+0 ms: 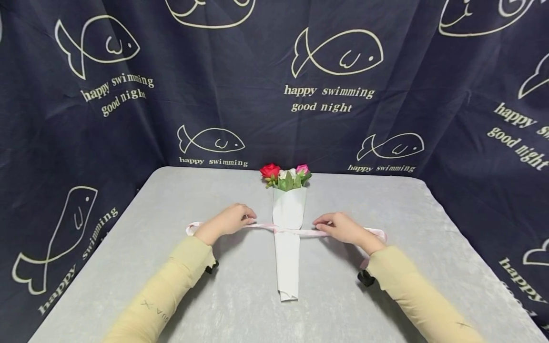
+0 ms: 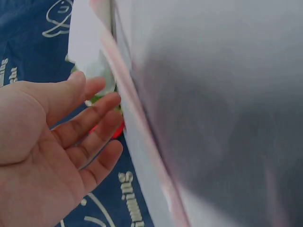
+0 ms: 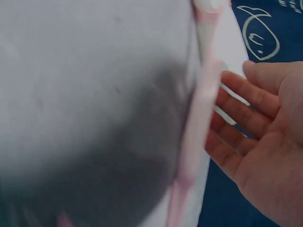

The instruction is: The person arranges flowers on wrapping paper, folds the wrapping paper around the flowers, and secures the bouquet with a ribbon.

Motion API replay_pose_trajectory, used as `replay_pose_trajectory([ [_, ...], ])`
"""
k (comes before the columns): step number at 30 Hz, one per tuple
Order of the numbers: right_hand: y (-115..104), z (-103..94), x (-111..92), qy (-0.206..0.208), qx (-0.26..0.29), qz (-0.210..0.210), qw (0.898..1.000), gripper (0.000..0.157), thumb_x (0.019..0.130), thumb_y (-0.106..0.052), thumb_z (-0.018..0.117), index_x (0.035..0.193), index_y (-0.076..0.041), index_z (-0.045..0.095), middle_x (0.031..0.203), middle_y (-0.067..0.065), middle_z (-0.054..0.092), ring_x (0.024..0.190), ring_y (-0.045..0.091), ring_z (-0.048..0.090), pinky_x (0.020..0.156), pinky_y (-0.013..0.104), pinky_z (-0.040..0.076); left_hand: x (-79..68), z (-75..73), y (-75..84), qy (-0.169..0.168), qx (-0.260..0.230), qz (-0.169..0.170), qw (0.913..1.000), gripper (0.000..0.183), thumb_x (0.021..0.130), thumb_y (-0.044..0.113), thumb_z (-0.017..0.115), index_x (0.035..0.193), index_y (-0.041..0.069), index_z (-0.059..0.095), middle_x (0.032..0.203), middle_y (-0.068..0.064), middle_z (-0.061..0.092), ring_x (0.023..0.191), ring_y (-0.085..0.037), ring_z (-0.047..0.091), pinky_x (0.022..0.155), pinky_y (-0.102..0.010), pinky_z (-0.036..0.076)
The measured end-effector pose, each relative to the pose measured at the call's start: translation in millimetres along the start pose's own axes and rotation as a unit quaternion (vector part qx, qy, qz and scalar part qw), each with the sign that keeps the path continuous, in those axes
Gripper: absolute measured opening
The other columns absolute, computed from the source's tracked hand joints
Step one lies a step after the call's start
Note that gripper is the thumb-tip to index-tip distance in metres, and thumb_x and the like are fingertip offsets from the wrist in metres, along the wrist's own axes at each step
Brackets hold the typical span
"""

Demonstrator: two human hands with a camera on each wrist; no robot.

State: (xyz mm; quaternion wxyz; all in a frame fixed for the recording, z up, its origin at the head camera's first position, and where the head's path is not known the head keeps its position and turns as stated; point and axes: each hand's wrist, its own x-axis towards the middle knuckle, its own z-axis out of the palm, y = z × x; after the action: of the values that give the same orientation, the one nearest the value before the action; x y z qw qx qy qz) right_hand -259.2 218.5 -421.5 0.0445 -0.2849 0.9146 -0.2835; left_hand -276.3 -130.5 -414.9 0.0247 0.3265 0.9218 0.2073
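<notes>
A bouquet in white wrapping paper [image 1: 288, 247] lies on the table, with a red rose [image 1: 270, 171], a white flower and a pink rose [image 1: 302, 169] at its far end. A pale pink ribbon [image 1: 309, 233] crosses the wrapping at its middle and runs out to both sides. My left hand [image 1: 233, 218] is just left of the bouquet, close over the ribbon, its fingers relaxed and holding nothing. To the right, my right hand [image 1: 340, 226] is beside the other stretch of ribbon [image 3: 196, 123], fingers loosely bent with nothing between them.
The grey cloth-covered table [image 1: 137, 267] reaches back to a dark blue curtain [image 1: 266, 95] printed with fish and lettering. Loops of ribbon lie beneath both forearms. A dark wrist device [image 1: 366, 277] shows under the right sleeve.
</notes>
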Motion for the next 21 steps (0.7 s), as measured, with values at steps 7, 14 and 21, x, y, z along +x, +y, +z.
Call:
replay_pose_trajectory([
  [7, 1, 14.0, 10, -0.037, 0.025, -0.035, 0.998, 0.022, 0.094, -0.023, 0.055, 0.088, -0.008, 0.07, 0.071, -0.003, 0.064, 0.06, 0.003, 0.049, 0.058, 0.024, 0.043, 17.9, 17.7, 6.8, -0.061, -0.047, 0.003, 0.997, 0.01, 0.09, 0.013, 0.062, 0.092, 0.01, 0.071, 0.086, 0.001, 0.069, 0.079, -0.012, 0.06, 0.079, -0.03, 0.048],
  [14, 5, 12.0, 7, -0.073, 0.101, -0.015, 0.992, 0.024, 0.093, -0.019, 0.058, 0.075, -0.006, 0.066, 0.065, 0.007, 0.06, 0.054, 0.003, 0.042, 0.05, 0.02, 0.037, 12.5, 15.2, 2.1, -0.05, -0.105, -0.007, 0.9931, 0.014, 0.09, 0.017, 0.063, 0.08, 0.008, 0.068, 0.066, -0.002, 0.059, 0.057, -0.006, 0.043, 0.059, -0.022, 0.038],
  [21, 11, 6.1, -3, -0.038, 0.11, 0.022, 0.993, 0.027, 0.094, -0.019, 0.057, 0.074, -0.002, 0.064, 0.063, 0.011, 0.058, 0.052, 0.002, 0.039, 0.049, 0.019, 0.034, 0.1, 4.8, -2.7, -0.015, -0.098, -0.018, 0.9949, 0.014, 0.088, 0.014, 0.065, 0.077, 0.006, 0.069, 0.062, -0.001, 0.058, 0.057, -0.007, 0.041, 0.058, -0.022, 0.035],
])
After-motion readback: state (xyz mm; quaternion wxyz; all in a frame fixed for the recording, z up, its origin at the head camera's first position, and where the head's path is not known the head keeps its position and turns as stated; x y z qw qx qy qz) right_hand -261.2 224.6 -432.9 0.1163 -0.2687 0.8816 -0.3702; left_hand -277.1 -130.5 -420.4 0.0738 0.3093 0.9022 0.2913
